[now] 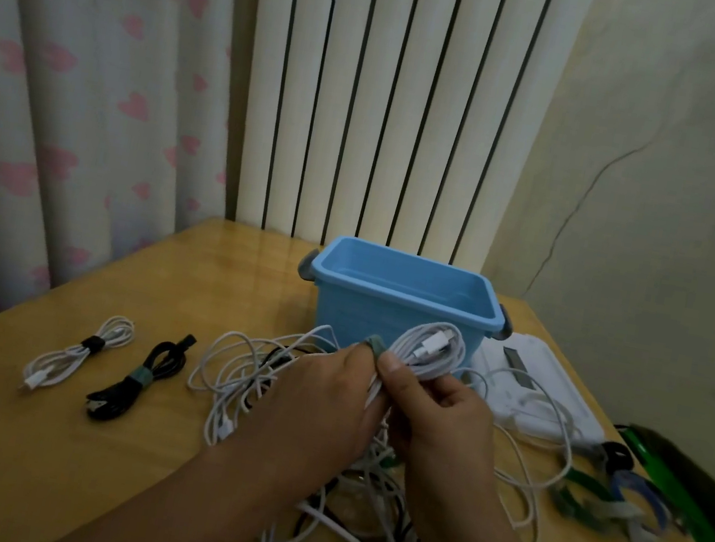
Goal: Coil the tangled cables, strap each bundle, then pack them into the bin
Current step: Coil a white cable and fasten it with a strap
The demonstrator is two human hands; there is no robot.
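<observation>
- Between the two thumbs, above the tangle, a white coiled cable point(430, 347) is held up just in front of the blue bin point(403, 297); its loops fan out beyond the fingertips towards the bin wall, and a white plug shows in the coil.
- The coil's neck is pinched by the right hand point(440, 415), thumb on top and the other fingers curled beneath.
- A grey-green strap point(376, 345) is pinched at the tip of the left hand point(324, 400), touching the coil just left of the right thumb; the remaining left fingers are folded under and cannot be told apart.
- The step in hand is judged to be the strapping of a third bundle: coiling looks finished, the strap not yet closed.
- The next move is judged to call for the strap to be drawn round the neck and pressed onto itself while the right pinch is kept firm, lest the loops spring open.
- Well left of the fingers, a strapped white bundle point(80, 349) and a strapped black bundle point(141, 376) lie on the wooden table point(9, 449).
- Beneath the wrists, the tangled cables point(335, 503), white and black, are spread loose.
- Right of the fingers, spare straps point(611, 497) in green, blue and grey are heaped near the table edge, and a white lid point(533, 395) lies flat beside the bin.
- Nothing is seen packed in the bin.
- No brand, label or writing can be read; the view is too soft.
</observation>
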